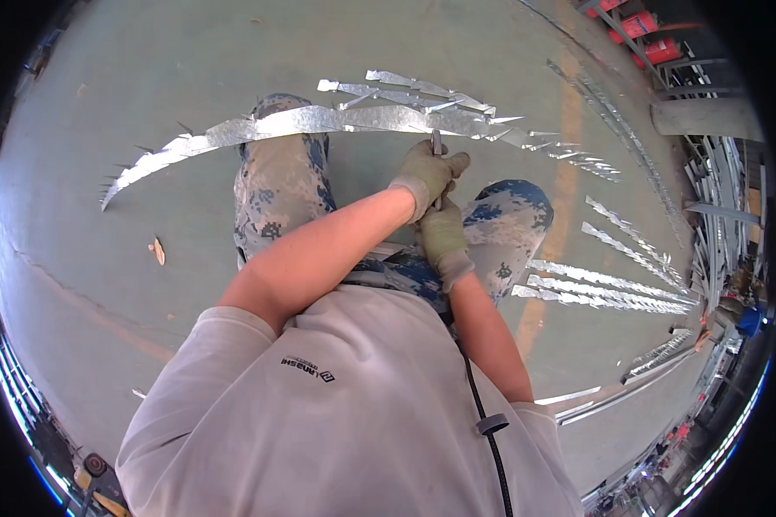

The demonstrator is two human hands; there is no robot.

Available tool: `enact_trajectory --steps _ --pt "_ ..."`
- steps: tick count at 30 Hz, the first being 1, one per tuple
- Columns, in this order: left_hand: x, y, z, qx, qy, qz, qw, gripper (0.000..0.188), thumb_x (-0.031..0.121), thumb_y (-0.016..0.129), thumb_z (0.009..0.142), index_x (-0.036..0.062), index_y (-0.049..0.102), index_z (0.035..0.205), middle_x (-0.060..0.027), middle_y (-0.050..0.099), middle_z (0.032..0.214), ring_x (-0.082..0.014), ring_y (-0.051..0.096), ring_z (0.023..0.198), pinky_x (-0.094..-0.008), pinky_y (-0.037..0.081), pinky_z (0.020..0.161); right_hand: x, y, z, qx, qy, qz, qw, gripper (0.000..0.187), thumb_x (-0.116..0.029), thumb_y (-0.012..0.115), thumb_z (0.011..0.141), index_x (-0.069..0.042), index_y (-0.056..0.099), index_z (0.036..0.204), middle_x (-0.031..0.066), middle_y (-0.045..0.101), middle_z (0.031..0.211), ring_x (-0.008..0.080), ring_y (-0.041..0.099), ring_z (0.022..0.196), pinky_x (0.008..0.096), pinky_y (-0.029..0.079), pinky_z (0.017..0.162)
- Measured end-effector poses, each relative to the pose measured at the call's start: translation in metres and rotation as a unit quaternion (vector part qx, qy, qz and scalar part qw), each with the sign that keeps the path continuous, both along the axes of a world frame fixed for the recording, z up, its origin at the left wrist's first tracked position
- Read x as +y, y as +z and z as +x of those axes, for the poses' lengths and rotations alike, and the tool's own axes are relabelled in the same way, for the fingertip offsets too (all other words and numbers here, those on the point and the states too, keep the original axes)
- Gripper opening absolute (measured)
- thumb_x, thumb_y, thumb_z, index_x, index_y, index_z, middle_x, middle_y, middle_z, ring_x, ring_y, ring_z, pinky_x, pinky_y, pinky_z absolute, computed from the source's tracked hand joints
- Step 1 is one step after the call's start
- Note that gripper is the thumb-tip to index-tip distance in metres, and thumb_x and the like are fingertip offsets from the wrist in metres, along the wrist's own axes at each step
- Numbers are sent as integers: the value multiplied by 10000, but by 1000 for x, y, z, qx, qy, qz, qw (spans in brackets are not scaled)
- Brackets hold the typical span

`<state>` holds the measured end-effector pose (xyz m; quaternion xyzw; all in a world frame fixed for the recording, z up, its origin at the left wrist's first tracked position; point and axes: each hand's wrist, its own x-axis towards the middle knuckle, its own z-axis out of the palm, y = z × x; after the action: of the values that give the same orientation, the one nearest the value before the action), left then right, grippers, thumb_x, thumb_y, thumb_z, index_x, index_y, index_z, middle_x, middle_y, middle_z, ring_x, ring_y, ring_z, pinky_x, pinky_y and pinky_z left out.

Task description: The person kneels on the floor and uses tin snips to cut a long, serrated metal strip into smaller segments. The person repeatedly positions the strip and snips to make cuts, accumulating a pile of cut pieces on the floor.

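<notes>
Now, both gloved hands are in tight together, just on the near side of a long shiny metal strip [272, 124]. It sweeps left to right in a curve, pointed tabs jutting out along it, and crosses over the left knee [280, 104]. Left hand [428, 172], the farther of the pair: fingers wrapped round a slim metal tool [436, 142], its far end up at the strip's near edge. Right hand [445, 234], just nearer, fingers curled; what they grip is hidden, so I can't tell. Just beyond the strip, two shorter toothed pieces [353, 87]. Over on the right, more jagged strips [569, 286] fan across the floor [405, 39], a yellow line [570, 121] beside them. Far right, red cylinders [634, 25]; left, a dry leaf [157, 251].
</notes>
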<state>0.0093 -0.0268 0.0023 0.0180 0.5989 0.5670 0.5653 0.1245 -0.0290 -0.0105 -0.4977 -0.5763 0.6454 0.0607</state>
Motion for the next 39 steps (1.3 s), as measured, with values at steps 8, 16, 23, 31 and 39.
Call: enact_trajectory --steps 8,16,23,31,39 --pt "9 -34 -3 -131 118 -32 984 196 179 705 919 23 600 976 -79 645 779 -177 562 555 -339 479 516 -5 -27 -13 -221 159 232 934 665 -357 603 941 -8 371 1457 322 667 1178 490 638 1088 543 525 879" --pt "17 -2 -2 -99 103 -68 987 180 210 663 892 32 638 907 -32 569 706 -143 473 528 -338 486 534 3 -34 0 -122 158 294 935 625 -336 680 904 43 458 1350 243 710 1081 452 666 1021 497 536 877" --pt "13 19 -3 -170 82 -38 981 176 213 606 965 42 644 962 20 463 670 -112 389 506 -329 495 566 38 27 42 154 47 -342 926 336 -311 661 975 -82 589 1209 70 653 877 194 623 682 349 486 595" --pt "9 39 -8 -187 37 2 982 179 208 586 991 32 606 1020 58 395 650 -87 344 506 -292 426 549 13 12 44 374 -29 -554 743 248 -374 523 1074 -154 597 1162 -28 548 749 84 467 481 251 353 405" --pt "-6 -1 -16 -373 8 185 909 223 261 573 1042 40 590 1019 89 344 607 -51 304 491 -255 363 528 2 54 16 84 -49 -255 962 191 -263 727 962 -121 607 1007 -9 557 637 82 456 414 254 306 357"
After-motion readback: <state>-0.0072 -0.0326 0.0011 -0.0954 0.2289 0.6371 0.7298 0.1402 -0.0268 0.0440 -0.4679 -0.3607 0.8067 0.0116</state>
